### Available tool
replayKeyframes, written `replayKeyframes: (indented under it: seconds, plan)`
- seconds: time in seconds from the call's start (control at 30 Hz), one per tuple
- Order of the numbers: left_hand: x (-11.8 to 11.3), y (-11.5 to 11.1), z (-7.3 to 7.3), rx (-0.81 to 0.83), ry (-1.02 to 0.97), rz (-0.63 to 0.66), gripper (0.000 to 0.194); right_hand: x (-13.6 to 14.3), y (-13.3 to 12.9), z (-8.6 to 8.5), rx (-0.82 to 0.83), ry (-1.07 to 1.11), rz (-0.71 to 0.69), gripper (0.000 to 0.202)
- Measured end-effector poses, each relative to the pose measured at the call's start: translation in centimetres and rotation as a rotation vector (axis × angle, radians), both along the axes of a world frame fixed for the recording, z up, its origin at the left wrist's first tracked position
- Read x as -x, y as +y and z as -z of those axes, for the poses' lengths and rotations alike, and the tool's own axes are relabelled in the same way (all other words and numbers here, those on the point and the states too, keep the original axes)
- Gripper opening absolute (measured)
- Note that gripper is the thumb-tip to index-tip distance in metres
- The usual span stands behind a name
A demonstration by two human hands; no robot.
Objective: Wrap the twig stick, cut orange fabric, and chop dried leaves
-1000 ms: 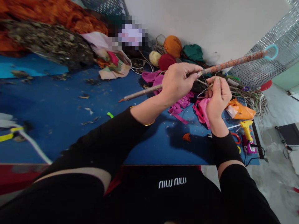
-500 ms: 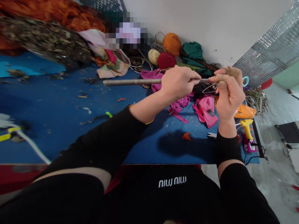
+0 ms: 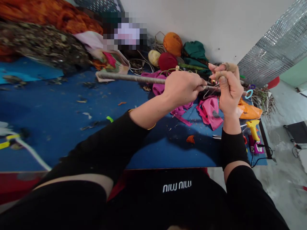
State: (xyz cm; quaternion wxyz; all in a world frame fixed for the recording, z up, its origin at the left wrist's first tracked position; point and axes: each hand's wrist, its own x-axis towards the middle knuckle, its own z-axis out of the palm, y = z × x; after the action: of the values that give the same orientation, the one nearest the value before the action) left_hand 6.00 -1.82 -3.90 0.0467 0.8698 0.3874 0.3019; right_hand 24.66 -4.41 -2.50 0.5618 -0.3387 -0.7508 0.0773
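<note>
A long, thin stick with a wrapped-looking greyish-brown surface [image 3: 134, 78] lies across the view above the table. My left hand [image 3: 182, 86] is closed around its middle, with thumb and fingertips pinched together on the right. My right hand [image 3: 230, 88] is raised at the stick's right part, which passes behind it. Tan bands wrap some of its fingers. Its thumb presses against the curled index finger, and whatever may be between them is too small to make out. Behind the hands lie magenta cloth strips [image 3: 182, 111] and a pink cloth [image 3: 211, 111].
Balls of yarn or cloth, including an orange ball [image 3: 172, 44] and a dark red ball [image 3: 167, 61], sit against the wall. A yellow glue gun [image 3: 253, 129] and scissors [image 3: 216, 137] lie at the right. Dried leaves [image 3: 48, 44] are heaped at the back left of the blue table [image 3: 59, 127].
The stick has tilted, its left end rising and its right end lowering. My right hand has moved slightly up and left, and the stick now runs on behind it.
</note>
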Motion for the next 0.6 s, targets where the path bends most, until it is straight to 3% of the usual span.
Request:
replayKeyframes:
  seconds: [0.2, 0.43, 0.6]
  plan:
    - [-0.6, -0.8, -0.4, -0.100, 0.082, -0.035, 0.037, -0.4, 0.3, 0.3, 0.141, -0.078, 0.153, 0.046]
    - [-0.8, -0.3, 0.0, -0.199, 0.171, 0.045, 0.043, -0.1, 0.2, 0.2, 0.177, 0.060, 0.066, 0.039]
    - [-0.2, 0.5, 0.2, -0.273, 0.120, -0.007, 0.039, -0.8, 0.6, 0.2, 0.193, 0.317, 0.035, 0.035]
